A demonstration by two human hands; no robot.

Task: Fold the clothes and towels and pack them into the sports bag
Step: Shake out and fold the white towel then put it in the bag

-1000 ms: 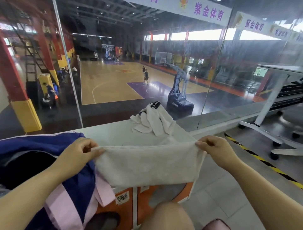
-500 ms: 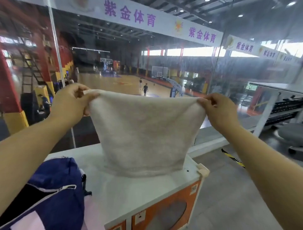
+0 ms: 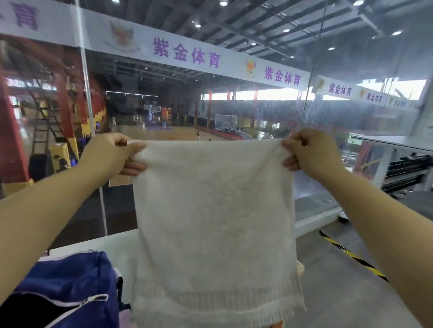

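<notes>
Towel (image 3: 215,222) between left hand (image 3: 110,154) and right hand (image 3: 311,154), purple "紫金体育" banner (image 3: 187,55) behind.

Daylight comes pale through the long windows (image 3: 269,95) at centre right, blown out to white, and small ceiling lamps (image 3: 223,3) dot the top of the frame. The glass wall (image 3: 351,121) carries a milky haze and faint reflections. The towel (image 3: 215,222) is lit evenly, without hard shadow. The far left is smeared with blur, and the banner (image 3: 187,55) bows under the wide lens.
</notes>
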